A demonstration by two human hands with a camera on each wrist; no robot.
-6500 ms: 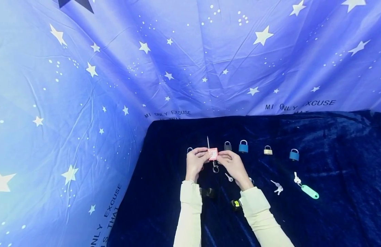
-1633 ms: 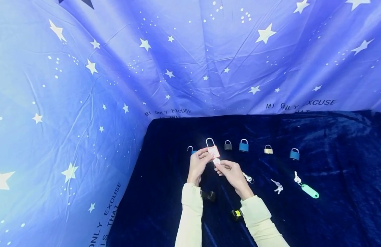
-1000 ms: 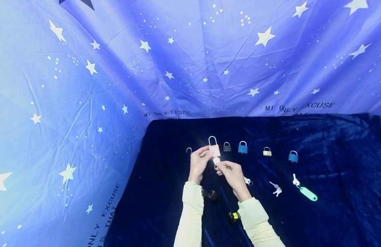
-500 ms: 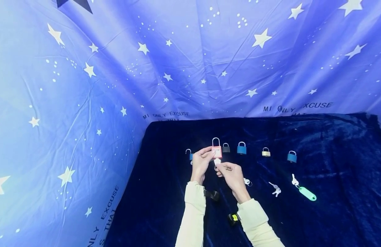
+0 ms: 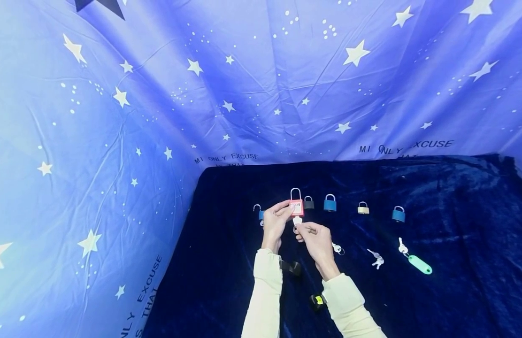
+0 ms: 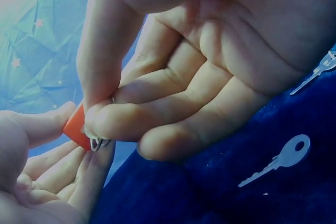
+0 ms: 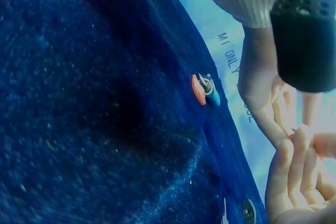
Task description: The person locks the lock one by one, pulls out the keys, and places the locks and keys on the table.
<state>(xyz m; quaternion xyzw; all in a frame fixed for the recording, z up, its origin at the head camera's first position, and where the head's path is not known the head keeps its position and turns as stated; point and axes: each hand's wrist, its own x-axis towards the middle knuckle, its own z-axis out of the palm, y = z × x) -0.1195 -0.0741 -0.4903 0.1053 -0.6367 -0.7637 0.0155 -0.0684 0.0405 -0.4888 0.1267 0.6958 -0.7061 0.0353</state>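
Note:
In the head view my left hand (image 5: 274, 225) grips a red padlock (image 5: 296, 207) by its left side, with the tall shackle pointing up. Just below it, my right hand (image 5: 318, 239) pinches a silver key (image 5: 297, 220) against the padlock's underside. How deep the key sits is hidden. A small metal ring (image 6: 97, 144) shows by the right fingertips in the left wrist view, where the padlock's red edge (image 6: 79, 127) also appears. Left of my left hand lies a blue padlock (image 5: 261, 214) with its shackle swung out; the hand partly covers it.
Rightward stand a dark padlock (image 5: 309, 203), a blue one (image 5: 330, 203), a brass one (image 5: 363, 208) and another blue one (image 5: 398, 214). Keys (image 5: 377, 258) and a green-tagged key (image 5: 419, 264) lie nearer. An orange tag (image 7: 198, 89) and a loose key (image 6: 286, 158) rest on the dark cloth.
Since the oldest frame, the red padlock has turned from shackle edge-on to facing me, and my right hand has shifted from its side down to the key. The last half second shows hardly any movement.

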